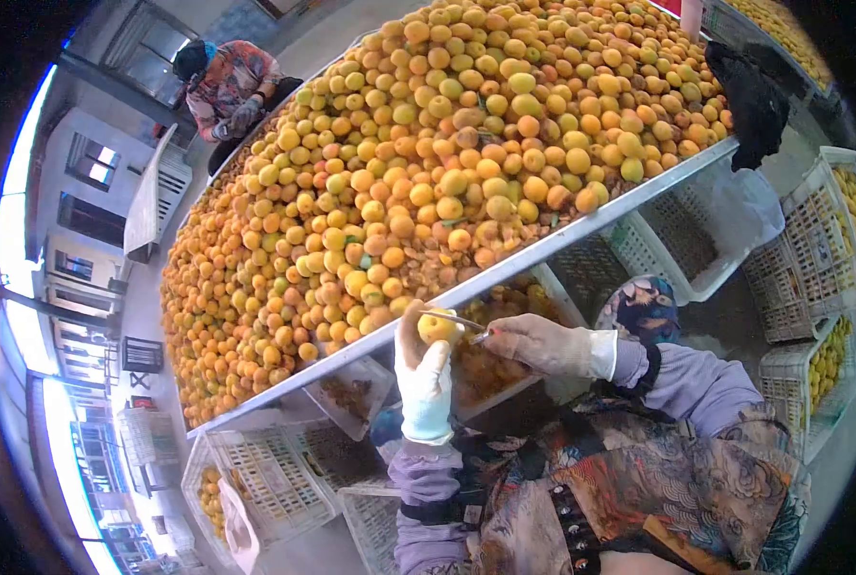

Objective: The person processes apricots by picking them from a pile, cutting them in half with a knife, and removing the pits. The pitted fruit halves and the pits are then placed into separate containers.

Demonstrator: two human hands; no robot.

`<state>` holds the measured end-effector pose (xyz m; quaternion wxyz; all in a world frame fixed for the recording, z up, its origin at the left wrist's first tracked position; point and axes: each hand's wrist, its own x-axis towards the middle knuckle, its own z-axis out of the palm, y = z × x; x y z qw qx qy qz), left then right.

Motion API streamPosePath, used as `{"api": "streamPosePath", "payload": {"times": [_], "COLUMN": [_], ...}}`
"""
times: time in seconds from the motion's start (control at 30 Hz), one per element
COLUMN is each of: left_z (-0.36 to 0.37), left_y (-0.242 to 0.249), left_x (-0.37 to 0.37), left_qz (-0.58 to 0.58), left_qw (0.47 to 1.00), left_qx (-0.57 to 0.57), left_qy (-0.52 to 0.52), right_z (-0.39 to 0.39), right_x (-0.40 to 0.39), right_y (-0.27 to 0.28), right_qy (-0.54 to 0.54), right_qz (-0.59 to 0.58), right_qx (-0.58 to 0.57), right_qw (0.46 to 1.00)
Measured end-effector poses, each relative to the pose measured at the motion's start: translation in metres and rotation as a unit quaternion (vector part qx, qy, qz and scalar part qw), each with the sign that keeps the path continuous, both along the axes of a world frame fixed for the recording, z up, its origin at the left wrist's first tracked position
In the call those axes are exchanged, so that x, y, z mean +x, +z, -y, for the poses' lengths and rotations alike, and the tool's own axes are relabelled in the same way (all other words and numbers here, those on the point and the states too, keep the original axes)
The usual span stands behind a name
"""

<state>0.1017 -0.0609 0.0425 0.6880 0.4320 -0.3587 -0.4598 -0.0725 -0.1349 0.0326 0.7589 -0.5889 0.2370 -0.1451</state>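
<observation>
Head view shows the left hand with its grip clamped on one apricot held upright before the surface edge, while the right hand, closed around one small knife, reaches in from the right, blade lying crosswise on the fruit, beneath uncountable heaped apricots.

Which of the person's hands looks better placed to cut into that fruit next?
Probably the right hand: it holds the knife, whose blade lies against the apricot. The left hand is wrapped around the fruit, holding it up before the table edge.
</observation>
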Motion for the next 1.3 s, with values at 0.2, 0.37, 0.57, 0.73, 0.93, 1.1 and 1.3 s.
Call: {"api": "streamPosePath", "payload": {"times": [0.2, 0.37, 0.57, 0.73, 0.93, 1.1, 1.3], "left_z": [-0.018, -0.023, -0.028, -0.03, -0.033, -0.031, -0.033], "left_y": [-0.012, -0.016, -0.012, -0.007, -0.019, -0.016, -0.008], "left_x": [-0.012, -0.011, -0.009, -0.016, -0.033, -0.025, -0.042], "left_qz": [-0.093, -0.086, -0.071, -0.072, -0.097, 0.004, -0.112], "left_qw": [0.993, 0.993, 0.994, 0.994, 0.993, 0.998, 0.993], "left_qx": [0.004, 0.007, 0.019, 0.016, 0.03, 0.018, 0.013], "left_qy": [-0.068, -0.077, -0.08, -0.076, -0.069, -0.063, -0.026], "right_z": [-0.014, -0.019, -0.017, -0.03, -0.045, -0.035, -0.05], "right_x": [-0.015, -0.021, -0.025, -0.022, -0.015, -0.013, -0.005], "right_y": [0.002, 0.008, 0.012, -0.001, -0.02, 0.0, -0.004], "right_qy": [0.01, 0.006, 0.026, -0.016, -0.052, 0.001, -0.052], "right_qz": [-0.035, -0.083, -0.11, -0.081, -0.044, -0.064, 0.048], "right_qx": [0.008, -0.061, -0.135, -0.141, -0.041, 0.011, 0.04], "right_qw": [0.999, 0.995, 0.984, 0.987, 0.997, 0.998, 0.997]}}
